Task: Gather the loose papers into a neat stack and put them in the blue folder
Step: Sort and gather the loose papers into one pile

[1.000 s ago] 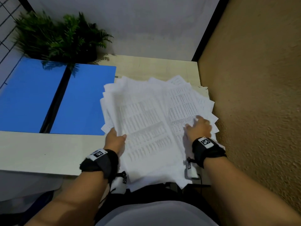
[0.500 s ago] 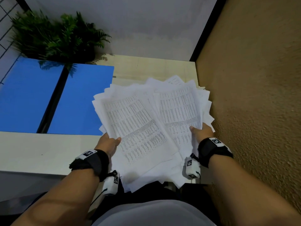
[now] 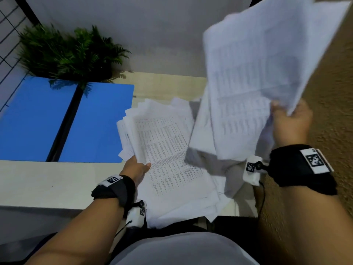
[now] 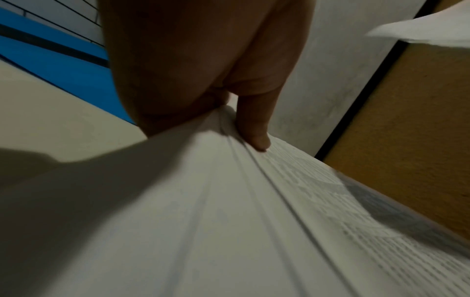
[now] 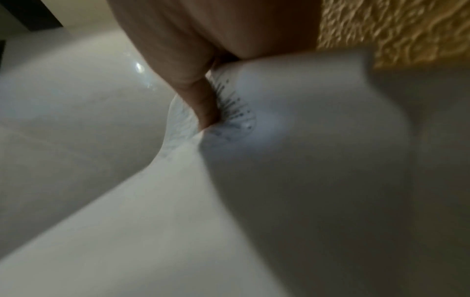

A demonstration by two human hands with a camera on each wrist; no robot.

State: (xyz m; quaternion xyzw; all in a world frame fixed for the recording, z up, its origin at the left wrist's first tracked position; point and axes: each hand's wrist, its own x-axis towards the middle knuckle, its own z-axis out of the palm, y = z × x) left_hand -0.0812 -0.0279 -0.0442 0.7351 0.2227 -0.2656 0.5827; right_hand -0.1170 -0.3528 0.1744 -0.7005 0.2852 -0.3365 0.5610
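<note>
Printed white papers are split into two bundles. My left hand pinches the left edge of a fanned bundle that hangs over the desk's near edge; the left wrist view shows the thumb on top of those sheets. My right hand grips a second bundle, raised high and tilted at the right; in the right wrist view a thumb presses into the bent sheets. The blue folder lies open and flat at the left, its black spine between the two halves.
A green fern stands at the back left, its fronds over the folder's far edge. A rough tan wall closes the right side and a white wall the back. The pale desk shows in front of the folder.
The one spread of papers held by both hands has parted: my right hand lifted its share up and to the right, while my left hand keeps the rest low.
</note>
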